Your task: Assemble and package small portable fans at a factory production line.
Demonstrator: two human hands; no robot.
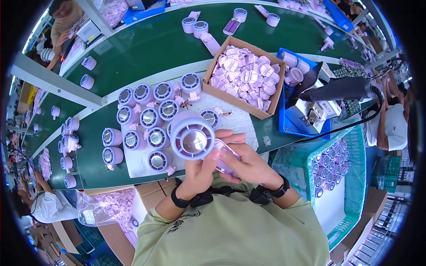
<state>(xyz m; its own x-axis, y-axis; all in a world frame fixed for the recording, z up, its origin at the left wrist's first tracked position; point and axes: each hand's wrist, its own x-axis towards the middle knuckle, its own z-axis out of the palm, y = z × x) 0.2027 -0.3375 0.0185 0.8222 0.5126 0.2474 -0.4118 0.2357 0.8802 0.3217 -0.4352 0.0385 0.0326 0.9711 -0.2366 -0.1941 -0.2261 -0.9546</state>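
Two hands met just above the near edge of the green worktop (pixel 146 48). My left hand (pixel 202 170) gripped the round lilac plastic fan head (pixel 192 135), its silvery centre facing up at me, while my right hand (pixel 248 166) closed around the lilac piece under it (mostly hidden, so I could not tell its shape). Just behind the fan head lay a white mat (pixel 235 122) crowded with more lilac fan heads (pixel 151 117). Beyond that stood an open cardboard box of small lilac plastic parts (pixel 245 75), beside a blue tray (pixel 290 119).
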